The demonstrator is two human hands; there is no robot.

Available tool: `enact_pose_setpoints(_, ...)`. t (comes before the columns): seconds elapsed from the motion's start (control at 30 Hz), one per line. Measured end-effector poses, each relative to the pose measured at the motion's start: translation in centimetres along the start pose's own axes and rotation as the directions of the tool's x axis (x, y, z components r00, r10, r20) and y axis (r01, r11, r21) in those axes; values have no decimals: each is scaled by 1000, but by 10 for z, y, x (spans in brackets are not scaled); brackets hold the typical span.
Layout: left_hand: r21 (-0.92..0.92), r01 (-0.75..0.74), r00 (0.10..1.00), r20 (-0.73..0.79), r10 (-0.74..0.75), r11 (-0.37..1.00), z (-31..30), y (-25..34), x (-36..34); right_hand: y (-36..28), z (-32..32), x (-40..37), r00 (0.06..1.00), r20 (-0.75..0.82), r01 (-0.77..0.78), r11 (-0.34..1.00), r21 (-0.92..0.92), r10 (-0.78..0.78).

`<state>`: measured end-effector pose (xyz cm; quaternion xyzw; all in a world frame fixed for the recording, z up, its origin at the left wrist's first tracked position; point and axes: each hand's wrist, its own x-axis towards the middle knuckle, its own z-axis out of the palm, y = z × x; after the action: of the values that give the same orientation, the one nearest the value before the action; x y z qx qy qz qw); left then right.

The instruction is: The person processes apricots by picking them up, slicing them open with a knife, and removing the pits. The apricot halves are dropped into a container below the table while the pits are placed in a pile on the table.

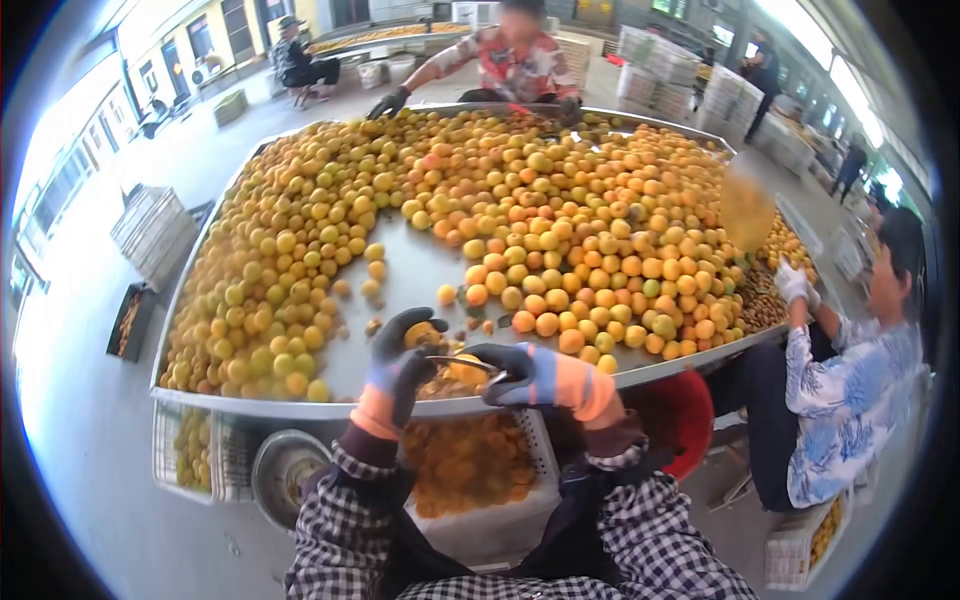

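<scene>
My left hand (398, 358), in a dark glove with an orange cuff, is closed around an apricot (424, 334) at the near edge of the metal table. Facing it, my right hand (535, 374), gloved in grey and orange, grips a small knife (462, 362) whose thin blade points at the left hand. A cut piece of apricot (467, 371) shows orange just under the blade, between both hands. Below them sits a white crate (545, 452) filled with apricot halves (468, 465). Whole apricots (600, 270) are heaped on the table beyond.
The metal table (400, 275) has a raised rim. Underneath stand a metal basin (285, 478) and a red tub (692, 425). At right, a gloved co-worker (850, 370) sits beside a heap of pits (762, 300); another person (515, 60) works across the table.
</scene>
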<state>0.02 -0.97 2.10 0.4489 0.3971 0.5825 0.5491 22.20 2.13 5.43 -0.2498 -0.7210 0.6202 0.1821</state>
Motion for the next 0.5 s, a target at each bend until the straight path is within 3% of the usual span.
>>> enact_pose_setpoints(0.07,11,19,1000,11,-19,1000,1,-5,0,-10,-5,-6,987,-142,-65,992,107,80)
enact_pose_setpoints(0.1,8,23,1000,13,-23,1000,4,-6,-1,-5,-8,1,971,-240,15,997,78,4)
enact_pose_setpoints(0.13,33,33,998,43,-35,999,7,-7,-1,9,-3,10,869,-474,245,955,165,-141)
enact_pose_setpoints(0.2,58,47,996,76,-51,997,14,-9,-2,11,-11,18,789,-585,381,897,225,-188)
enact_pose_setpoints(0.23,23,101,989,104,-103,995,19,-11,-4,12,-7,19,703,-694,467,837,286,-155)
enact_pose_setpoints(0.27,-10,158,979,135,-155,987,23,-14,-5,13,-4,23,650,-733,607,718,341,-201)
enact_pose_setpoints(0.33,44,183,971,149,-188,982,28,-22,-6,10,-1,28,569,-767,708,651,273,-297)
enact_pose_setpoints(0.37,11,199,965,175,-198,980,31,-26,-7,5,4,28,503,-805,725,660,196,-314)
enact_pose_setpoints(0.5,45,171,962,209,-177,984,37,-43,-6,3,6,30,446,-810,778,612,139,-382)
